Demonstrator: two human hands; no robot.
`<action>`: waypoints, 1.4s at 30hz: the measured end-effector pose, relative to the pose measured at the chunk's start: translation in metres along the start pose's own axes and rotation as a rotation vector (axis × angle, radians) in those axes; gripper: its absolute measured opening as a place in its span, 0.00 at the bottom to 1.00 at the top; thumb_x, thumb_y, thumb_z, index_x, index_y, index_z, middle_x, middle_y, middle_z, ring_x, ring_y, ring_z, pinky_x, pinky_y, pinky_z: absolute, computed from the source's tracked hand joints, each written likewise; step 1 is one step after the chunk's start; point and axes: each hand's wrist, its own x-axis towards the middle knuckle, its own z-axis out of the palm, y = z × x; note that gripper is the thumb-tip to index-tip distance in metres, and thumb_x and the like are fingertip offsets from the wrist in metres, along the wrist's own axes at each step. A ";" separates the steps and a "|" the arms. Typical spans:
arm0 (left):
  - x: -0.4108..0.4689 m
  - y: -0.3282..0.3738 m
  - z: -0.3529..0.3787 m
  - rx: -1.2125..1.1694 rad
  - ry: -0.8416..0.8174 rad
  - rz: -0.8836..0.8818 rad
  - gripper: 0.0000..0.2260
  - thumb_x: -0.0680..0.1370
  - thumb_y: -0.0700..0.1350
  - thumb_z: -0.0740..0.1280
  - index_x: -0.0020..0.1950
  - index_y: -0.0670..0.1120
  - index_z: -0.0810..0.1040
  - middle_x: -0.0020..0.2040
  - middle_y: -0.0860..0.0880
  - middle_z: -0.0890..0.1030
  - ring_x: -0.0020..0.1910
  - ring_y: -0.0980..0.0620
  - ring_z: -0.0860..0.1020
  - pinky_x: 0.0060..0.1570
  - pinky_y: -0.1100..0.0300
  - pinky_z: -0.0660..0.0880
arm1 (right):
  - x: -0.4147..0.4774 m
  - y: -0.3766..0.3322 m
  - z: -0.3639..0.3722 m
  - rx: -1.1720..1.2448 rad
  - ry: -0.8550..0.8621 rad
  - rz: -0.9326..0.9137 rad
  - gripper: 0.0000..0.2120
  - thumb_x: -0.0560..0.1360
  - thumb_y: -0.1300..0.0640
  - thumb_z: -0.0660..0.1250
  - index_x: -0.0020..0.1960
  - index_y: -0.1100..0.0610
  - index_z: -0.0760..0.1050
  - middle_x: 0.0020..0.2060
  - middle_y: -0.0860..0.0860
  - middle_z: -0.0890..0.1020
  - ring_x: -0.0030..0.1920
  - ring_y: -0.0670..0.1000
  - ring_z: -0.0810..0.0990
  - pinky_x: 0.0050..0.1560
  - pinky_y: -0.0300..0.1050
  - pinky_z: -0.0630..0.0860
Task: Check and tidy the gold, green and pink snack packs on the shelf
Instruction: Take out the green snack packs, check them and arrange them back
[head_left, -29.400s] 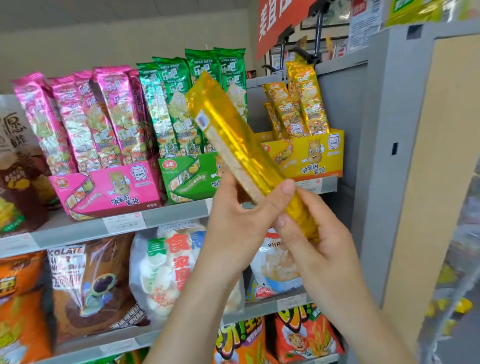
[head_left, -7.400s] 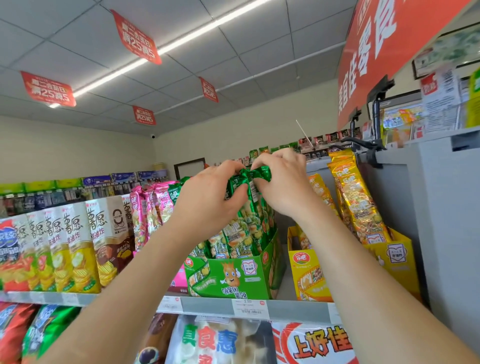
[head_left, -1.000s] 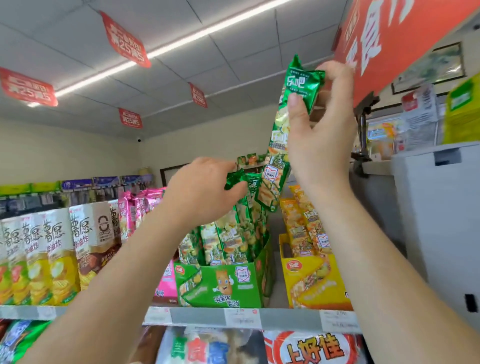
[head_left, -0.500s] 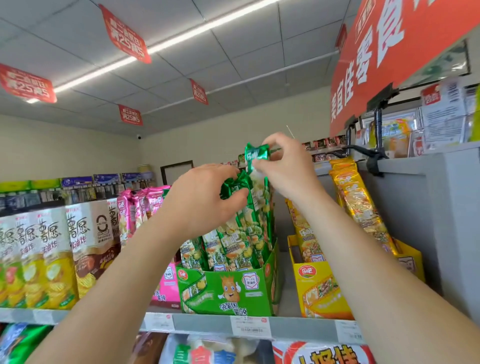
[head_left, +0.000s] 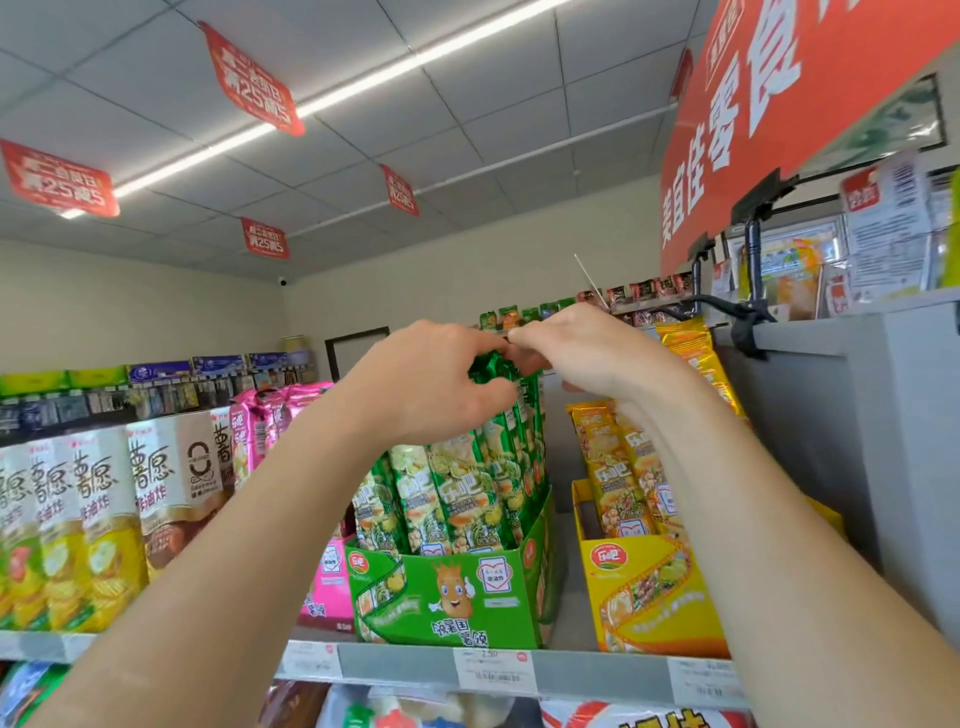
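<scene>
On the shelf (head_left: 597, 670) the green packs (head_left: 457, 483) stand upright in their box (head_left: 447, 597), between the pink packs (head_left: 260, 415) and gold packs (head_left: 618, 467). The left hand (head_left: 431, 384) and right hand (head_left: 587, 353) meet at the green tops, each grip pinching the crimped ends. Red signs (head_left: 249, 78) hang beyond.

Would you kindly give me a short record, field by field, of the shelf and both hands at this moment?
left hand: grips the tops of the green packs
right hand: pinches the same pack tops
green box: on the shelf, packs upright inside
gold packs: standing in the gold box, right of green, untouched
pink packs: in the pink box, left of green, partly hidden
</scene>
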 end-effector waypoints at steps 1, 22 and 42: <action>0.000 0.000 0.003 -0.003 0.017 0.003 0.18 0.75 0.53 0.63 0.64 0.58 0.78 0.28 0.52 0.77 0.25 0.60 0.72 0.31 0.61 0.70 | 0.001 0.003 0.001 0.063 0.037 0.013 0.18 0.77 0.48 0.63 0.41 0.59 0.84 0.37 0.50 0.85 0.42 0.51 0.81 0.46 0.50 0.76; -0.016 -0.006 0.014 -0.017 0.225 -0.018 0.10 0.77 0.52 0.64 0.54 0.55 0.81 0.24 0.55 0.73 0.22 0.61 0.68 0.27 0.64 0.61 | 0.006 -0.013 0.003 0.209 0.339 -0.253 0.10 0.79 0.59 0.64 0.59 0.54 0.76 0.51 0.48 0.82 0.51 0.48 0.80 0.55 0.48 0.77; -0.108 0.088 0.034 -0.490 0.549 0.070 0.09 0.78 0.52 0.61 0.56 0.57 0.76 0.45 0.58 0.80 0.41 0.57 0.77 0.44 0.58 0.72 | -0.130 0.002 0.017 0.951 0.490 -0.221 0.19 0.75 0.46 0.62 0.61 0.54 0.79 0.57 0.58 0.82 0.59 0.59 0.78 0.63 0.60 0.71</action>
